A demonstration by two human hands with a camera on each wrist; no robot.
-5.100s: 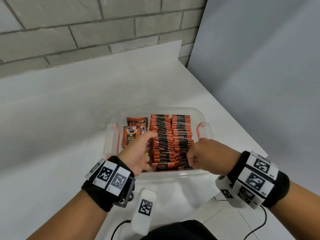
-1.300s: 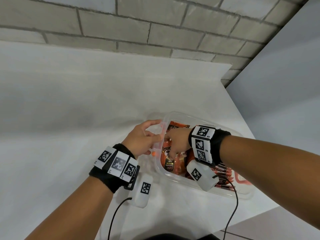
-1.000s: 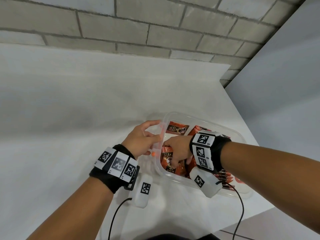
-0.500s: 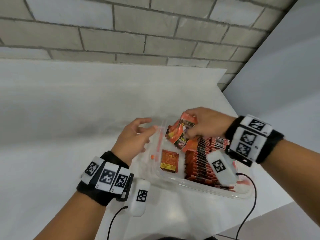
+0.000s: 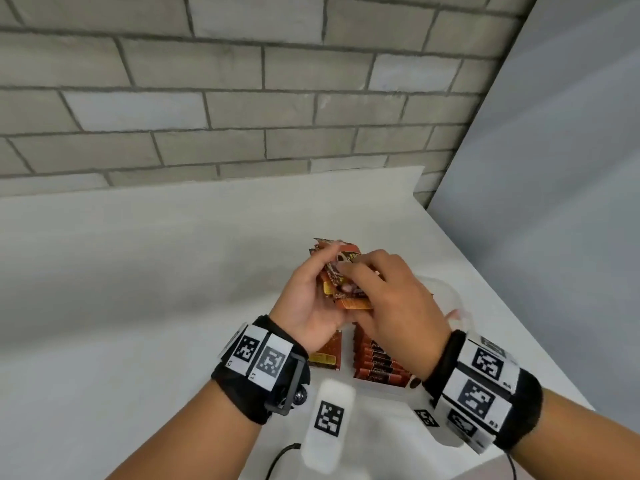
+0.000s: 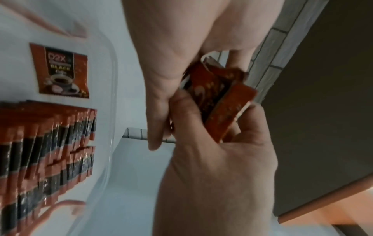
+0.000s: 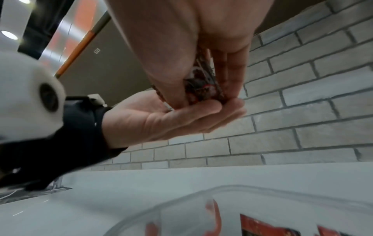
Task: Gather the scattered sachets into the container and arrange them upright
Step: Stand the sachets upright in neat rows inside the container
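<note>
A bunch of orange sachets (image 5: 341,271) is held between both hands above the clear container (image 5: 453,299). My left hand (image 5: 311,292) cups the bunch from below and the left, its fingers curled round it. My right hand (image 5: 377,285) pinches the same sachets (image 6: 222,99) from above, thumb against fingers. Inside the container, two rows of sachets (image 5: 377,362) stand upright on the right. One sachet (image 6: 62,71) lies flat on the container's floor to their left. In the right wrist view the sachets (image 7: 201,86) show only partly between the two hands.
The container, with orange handles (image 6: 66,206), sits near the white table's right edge (image 5: 519,323). A grey brick wall (image 5: 242,116) runs behind and a grey panel (image 5: 554,168) stands at the right. Bare tabletop (image 5: 138,289) spreads to the left.
My right hand has lifted a bunch of sachets out of the container's left side. The left hand has let go of the container's rim and come up to grip the bunch too.
</note>
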